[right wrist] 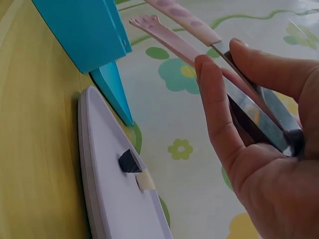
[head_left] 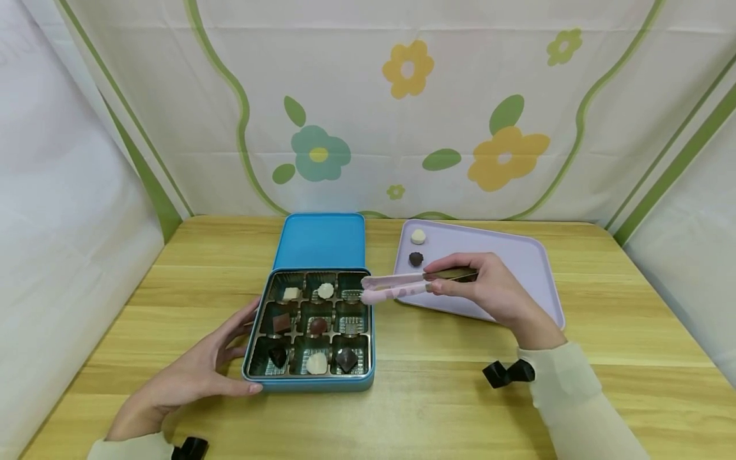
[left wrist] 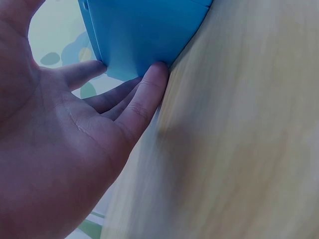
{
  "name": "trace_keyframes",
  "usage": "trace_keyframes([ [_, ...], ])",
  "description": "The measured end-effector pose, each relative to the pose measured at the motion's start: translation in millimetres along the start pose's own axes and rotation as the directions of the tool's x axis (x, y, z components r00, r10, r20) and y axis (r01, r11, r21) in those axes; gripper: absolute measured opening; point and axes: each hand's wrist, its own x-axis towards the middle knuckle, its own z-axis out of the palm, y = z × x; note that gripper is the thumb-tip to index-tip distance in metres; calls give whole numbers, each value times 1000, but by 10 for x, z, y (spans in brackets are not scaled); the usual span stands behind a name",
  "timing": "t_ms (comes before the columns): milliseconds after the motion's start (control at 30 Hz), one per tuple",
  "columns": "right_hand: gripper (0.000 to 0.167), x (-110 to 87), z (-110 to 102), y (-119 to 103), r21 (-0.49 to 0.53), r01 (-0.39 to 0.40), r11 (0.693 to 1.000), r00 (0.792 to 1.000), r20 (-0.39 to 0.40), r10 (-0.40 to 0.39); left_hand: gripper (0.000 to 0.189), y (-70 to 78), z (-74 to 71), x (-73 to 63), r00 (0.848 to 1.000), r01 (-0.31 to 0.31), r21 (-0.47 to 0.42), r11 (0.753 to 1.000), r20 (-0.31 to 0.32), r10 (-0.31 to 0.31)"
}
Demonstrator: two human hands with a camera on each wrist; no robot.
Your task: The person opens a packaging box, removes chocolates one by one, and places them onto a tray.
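Left hand [head_left: 198, 372]: fingers apart, touching left side of blue box [head_left: 316, 384] | Right hand [head_left: 499, 284]: clamped on pink tongs [head_left: 409, 291], tips slightly apart at the box's far right corner | Box: left of lilac tray [head_left: 506, 255], 7 chocolates [head_left: 318, 326] inside | Tray: 2 more chocolates [head_left: 416, 259] at far left | Blue lid [head_left: 322, 241]: just beyond box

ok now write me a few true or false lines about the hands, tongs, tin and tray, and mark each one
1. The right hand holds pink-tipped tongs. True.
2. The tongs grip a chocolate. False: nothing sits between their ends.
3. A white chocolate and a dark chocolate lie on the lilac tray. True.
4. The left hand touches the blue tin. True.
5. The tin is closed. False: its blue lid is open behind it.
6. The tin's near row is empty. False: it holds three chocolates.
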Motion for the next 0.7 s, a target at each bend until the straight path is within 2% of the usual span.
trace_keyframes([
  [200, 26, -35, 74, -90, -162, 39, 986, 999, 42, -33, 120, 15, 6, 2, 1000, 12, 4, 1000, -5, -12],
  [333, 24, -59, 114, -142, -211, 49, 976, 997, 63, -36, 120, 28, 13, -1, 1000, 24, 11, 1000, -12, -24],
  [500, 21, -95, 160, -186, -202, 90, 975, 991, 114, -67, 120, 31, 18, 0, 999, 32, 14, 999, -12, -32],
  [700, 20, -153, 236, -273, -189, 197, 962, 961, 233, -151, 123, 46, 21, -3, 999, 52, 11, 999, -11, -52],
])
